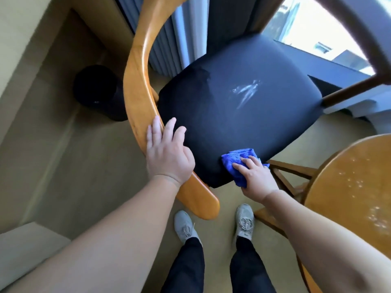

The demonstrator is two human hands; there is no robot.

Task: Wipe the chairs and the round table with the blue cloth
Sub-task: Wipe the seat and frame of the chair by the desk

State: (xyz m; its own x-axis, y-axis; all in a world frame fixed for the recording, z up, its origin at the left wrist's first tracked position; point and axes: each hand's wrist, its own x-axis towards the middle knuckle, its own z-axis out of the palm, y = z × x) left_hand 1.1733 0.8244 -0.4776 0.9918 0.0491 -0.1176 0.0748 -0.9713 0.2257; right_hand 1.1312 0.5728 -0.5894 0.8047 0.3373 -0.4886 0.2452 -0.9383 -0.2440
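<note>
Fingers of right hand (256, 176) lie straight, pressing blue cloth (233, 158) onto black padded seat (243, 123); relaxed left hand (169, 155) rests on curved wooden armrest (136, 81).

This is a furnished room in a home or hotel, in a sitting corner by a window. Beige carpet (91, 170) covers the floor. A dark-padded wooden chair (138, 81) stands at the centre, with a round wooden table (349, 187) at 4 o'clock. Pleated curtains (165, 41) hang at 12 o'clock beside a bright window (317, 28) at 1 o'clock. A black bin (98, 92) sits on the carpet at 10 o'clock.
</note>
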